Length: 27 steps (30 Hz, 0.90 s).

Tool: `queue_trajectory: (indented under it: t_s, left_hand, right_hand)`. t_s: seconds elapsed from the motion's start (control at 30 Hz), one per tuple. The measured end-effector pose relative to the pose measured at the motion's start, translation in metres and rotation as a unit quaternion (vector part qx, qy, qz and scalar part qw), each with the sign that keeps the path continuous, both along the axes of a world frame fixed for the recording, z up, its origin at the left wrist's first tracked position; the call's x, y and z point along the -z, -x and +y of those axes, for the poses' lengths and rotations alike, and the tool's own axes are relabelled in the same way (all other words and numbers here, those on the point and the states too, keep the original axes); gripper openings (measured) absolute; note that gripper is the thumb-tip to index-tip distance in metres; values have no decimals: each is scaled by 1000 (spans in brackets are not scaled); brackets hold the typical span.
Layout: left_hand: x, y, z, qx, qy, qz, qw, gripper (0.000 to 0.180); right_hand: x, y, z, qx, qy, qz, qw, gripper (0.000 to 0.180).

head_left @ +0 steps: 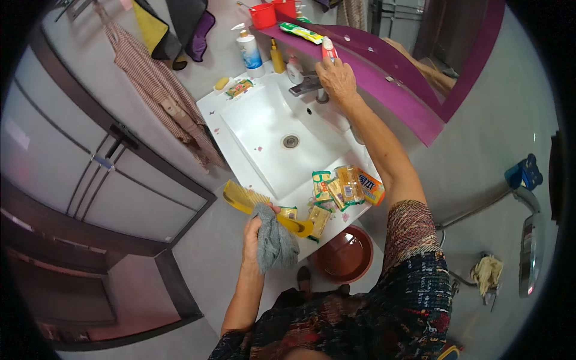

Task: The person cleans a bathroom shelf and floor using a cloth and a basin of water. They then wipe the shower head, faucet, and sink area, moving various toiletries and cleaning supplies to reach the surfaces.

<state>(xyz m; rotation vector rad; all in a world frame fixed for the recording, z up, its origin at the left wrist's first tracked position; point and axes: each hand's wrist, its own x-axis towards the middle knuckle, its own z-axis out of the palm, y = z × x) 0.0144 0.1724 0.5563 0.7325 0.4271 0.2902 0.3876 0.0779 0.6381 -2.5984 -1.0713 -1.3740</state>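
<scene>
Two things sit in your left hand (pixel 255 231): a wide yellow plastic comb (pixel 252 201) and a crumpled grey cloth (pixel 275 245). The comb's long axis runs slantwise across the near left corner of the white rectangular washbasin (pixel 264 129), its toothed end up and to your left past the basin's edge, its handle end down and to your right over the counter. The teeth face away from you, toward the bowl. Your left fingers are closed around both comb and cloth, the cloth hanging below your fist.

Your left forearm comes up from the lower edge, nearly straight, wrist over the basin's front corner. Your right arm reaches far across the bowl, elbow almost locked; your right hand (pixel 337 78) is clamped on a small white bottle with a red top (pixel 328 49) at the edge of the purple shelf (pixel 384 78), just above the metal tap (pixel 306 87).

The bowl between your arms is open, with only the round drain (pixel 290 141) in it. The near right rim is crowded with yellow and green packets (pixel 345 187), touching one another. A dark red round basin (pixel 345 255) stands on the floor below that corner. To your left, a striped garment (pixel 159 90) hangs near the washbasin's side.
</scene>
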Motion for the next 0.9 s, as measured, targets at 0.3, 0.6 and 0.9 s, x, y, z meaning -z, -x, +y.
queue_trajectory:
  t_s: [0.3, 0.6, 0.9]
  left_hand:
    - [0, 17, -9, -35, -7, 28, 999, 33]
    - [2, 28, -6, -72, -46, 34, 996, 27]
    - [3, 22, 4, -46, -31, 31, 998, 27]
  right_hand:
    - [0, -20, -4, -14, 22, -15, 1000, 8]
    - [-16, -24, -58, 9, -18, 36, 999, 10]
    - [-15, -47, -39, 44, -46, 85, 994, 12]
